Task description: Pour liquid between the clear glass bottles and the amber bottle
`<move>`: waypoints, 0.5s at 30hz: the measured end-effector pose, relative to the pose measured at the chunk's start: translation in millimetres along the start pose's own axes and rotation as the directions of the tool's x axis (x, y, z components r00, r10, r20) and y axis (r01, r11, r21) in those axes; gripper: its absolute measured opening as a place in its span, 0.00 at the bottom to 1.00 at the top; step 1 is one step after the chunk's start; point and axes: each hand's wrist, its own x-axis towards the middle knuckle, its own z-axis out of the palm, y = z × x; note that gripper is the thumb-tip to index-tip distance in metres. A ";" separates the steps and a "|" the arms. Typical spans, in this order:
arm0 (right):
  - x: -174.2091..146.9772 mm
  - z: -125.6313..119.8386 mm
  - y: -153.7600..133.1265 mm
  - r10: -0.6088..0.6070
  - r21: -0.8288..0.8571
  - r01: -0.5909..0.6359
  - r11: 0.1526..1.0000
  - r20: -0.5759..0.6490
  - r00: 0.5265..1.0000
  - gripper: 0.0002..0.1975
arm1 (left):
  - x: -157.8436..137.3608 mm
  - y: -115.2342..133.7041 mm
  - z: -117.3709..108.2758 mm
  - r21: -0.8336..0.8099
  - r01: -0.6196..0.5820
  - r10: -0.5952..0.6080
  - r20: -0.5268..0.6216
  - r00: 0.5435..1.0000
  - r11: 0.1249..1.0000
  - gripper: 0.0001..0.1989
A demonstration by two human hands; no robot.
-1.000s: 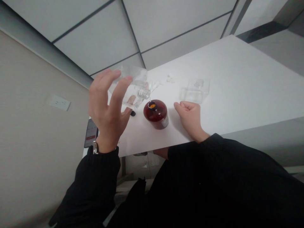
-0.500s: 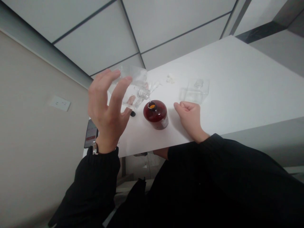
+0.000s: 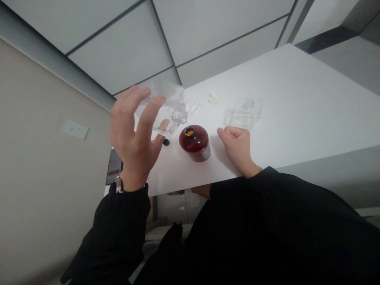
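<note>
My left hand [image 3: 135,130] is wrapped around a clear square bottle [image 3: 172,99], tilted so its threaded neck points right and slightly down. A thin stream of clear liquid runs from that neck into the open mouth of a dark red-brown round bottle [image 3: 194,144], which stands upright on the white table [image 3: 297,107]. To the right of the brown bottle, my right hand [image 3: 237,146] rests on the table, its fingers curled in a fist. Whether anything is inside the fist is hidden. A second clear square bottle [image 3: 247,113] stands just beyond it.
A small black cap [image 3: 166,142] lies between my left hand and the brown bottle. Small white pieces [image 3: 212,98] lie farther back. A phone [image 3: 113,166] sits at the table's left edge, near a wall socket [image 3: 76,129]. White panels [image 3: 118,51] rise behind the table.
</note>
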 end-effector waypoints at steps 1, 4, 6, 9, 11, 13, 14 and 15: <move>0.2 0.1 0.1 0.002 0.000 -0.002 1.000 -0.001 1.000 0.27 | 0.0 0.1 -0.3 0.000 -0.001 0.001 0.002 1.000 1.000 0.23; 0.4 0.4 0.6 0.008 0.000 -0.008 1.000 -0.003 1.000 0.27 | -0.7 -1.8 -0.1 -0.007 -0.015 0.015 -0.001 1.000 1.000 0.23; 0.2 0.4 0.7 0.010 0.000 -0.010 1.000 -0.002 1.000 0.27 | -1.3 -3.3 0.6 -0.006 -0.026 0.026 -0.002 1.000 1.000 0.23; -0.6 0.2 0.4 0.009 0.002 -0.009 1.000 0.002 1.000 0.27 | -1.7 -3.2 1.1 -0.003 -0.019 0.019 0.005 1.000 1.000 0.23; -1.0 0.2 0.2 0.007 0.003 -0.007 1.000 0.004 1.000 0.27 | -1.5 -2.0 0.8 0.002 -0.008 0.008 0.007 1.000 1.000 0.23; -1.1 0.2 0.2 0.006 0.003 -0.006 1.000 0.005 1.000 0.27 | -1.2 -1.7 0.8 0.007 -0.003 0.003 0.002 1.000 1.000 0.23; -1.0 0.2 0.2 0.006 0.004 -0.006 1.000 0.005 1.000 0.27 | -1.1 -2.3 1.1 0.004 -0.005 0.005 -0.001 1.000 1.000 0.23; -0.8 0.3 0.2 0.006 0.004 -0.006 1.000 0.005 1.000 0.27 | -1.0 -3.4 1.6 -0.004 -0.012 0.012 -0.005 1.000 1.000 0.23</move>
